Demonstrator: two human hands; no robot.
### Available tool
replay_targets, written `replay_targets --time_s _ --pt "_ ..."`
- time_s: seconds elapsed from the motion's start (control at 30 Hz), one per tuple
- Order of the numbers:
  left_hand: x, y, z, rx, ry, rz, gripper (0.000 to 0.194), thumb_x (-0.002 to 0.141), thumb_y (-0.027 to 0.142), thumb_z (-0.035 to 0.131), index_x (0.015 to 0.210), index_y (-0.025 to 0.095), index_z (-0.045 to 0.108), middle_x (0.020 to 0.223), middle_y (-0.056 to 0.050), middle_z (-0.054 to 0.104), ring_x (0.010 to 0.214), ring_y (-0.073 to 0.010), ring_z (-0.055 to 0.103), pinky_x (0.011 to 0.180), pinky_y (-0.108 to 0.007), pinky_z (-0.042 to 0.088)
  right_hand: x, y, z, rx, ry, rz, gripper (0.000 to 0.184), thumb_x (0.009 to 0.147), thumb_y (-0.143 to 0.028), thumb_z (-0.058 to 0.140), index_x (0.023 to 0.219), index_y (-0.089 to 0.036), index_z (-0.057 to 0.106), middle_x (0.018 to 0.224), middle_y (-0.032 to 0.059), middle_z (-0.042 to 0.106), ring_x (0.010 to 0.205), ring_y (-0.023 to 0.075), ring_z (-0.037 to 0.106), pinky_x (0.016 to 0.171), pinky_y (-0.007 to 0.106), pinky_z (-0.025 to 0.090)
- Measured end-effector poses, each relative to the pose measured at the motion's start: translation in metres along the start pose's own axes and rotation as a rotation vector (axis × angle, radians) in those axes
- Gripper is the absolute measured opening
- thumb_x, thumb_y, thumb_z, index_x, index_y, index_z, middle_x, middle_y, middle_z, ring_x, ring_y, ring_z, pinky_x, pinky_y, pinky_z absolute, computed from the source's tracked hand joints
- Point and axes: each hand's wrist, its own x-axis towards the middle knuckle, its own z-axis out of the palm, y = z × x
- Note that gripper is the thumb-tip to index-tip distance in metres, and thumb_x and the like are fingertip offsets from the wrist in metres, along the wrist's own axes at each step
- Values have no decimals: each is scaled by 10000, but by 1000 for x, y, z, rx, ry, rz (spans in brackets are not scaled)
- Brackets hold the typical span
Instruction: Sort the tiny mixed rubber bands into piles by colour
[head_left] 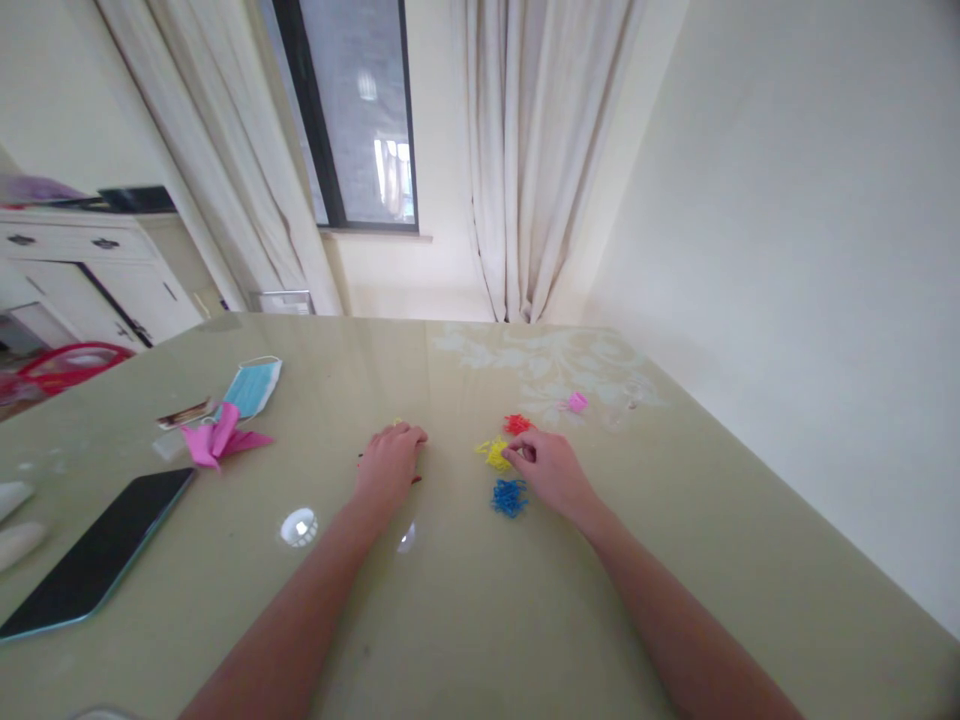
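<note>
The yellow pile [492,453] lies at nine o'clock from the nearer right hand [553,470], fingertips narrow, too blurred to tell if gripping; the left hand [388,462] hides its grip.

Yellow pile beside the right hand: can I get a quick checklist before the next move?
1. Right hand at the yellow pile: ok, at its right side.
2. Piece held in that hand's grip: cannot tell, too small.
3. Blue pile apart from yellow: ok, gap visible.
4. Items under the left hand in full view: not ok, mostly covered.
5. Face mask away from both hands: ok.
</note>
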Motion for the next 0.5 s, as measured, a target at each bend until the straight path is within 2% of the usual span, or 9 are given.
replay_targets --time_s 0.1,0.27,0.37,0.5 --pt "0 1 -3 -84 26 -62 332 1023 207 457 1145 226 765 1105 -123 776 1052 -278 702 945 -401 504 1 0 2 -91 26 -2 170 910 -261 677 770 -184 737 692 28 663 642 168 551 638 302 351" --pt "-1 0 -7 -163 52 -116 313 1022 269 498 1196 242 756 1070 -119 791 988 -295 726 892 -417 532 -2 -1 -5 -57 70 25 189 919 -317 672 774 -203 717 602 -11 587 566 159 499 607 303 319" --pt "-1 -4 -7 -94 34 -66 259 971 215 560 1103 234 782 1128 -121 776 1052 -302 706 935 -427 524 -5 -4 -6 -38 70 1 191 913 -320 667 767 -201 702 596 -17 564 558 155 483 609 302 312" --pt "-1 -7 -7 -22 25 -18 246 953 196 552 957 221 797 1115 -117 764 1060 -308 688 938 -431 519 -7 -8 -5 -35 53 -11 200 922 -328 649 781 -197 702 595 -15 549 561 159 481 610 302 317"
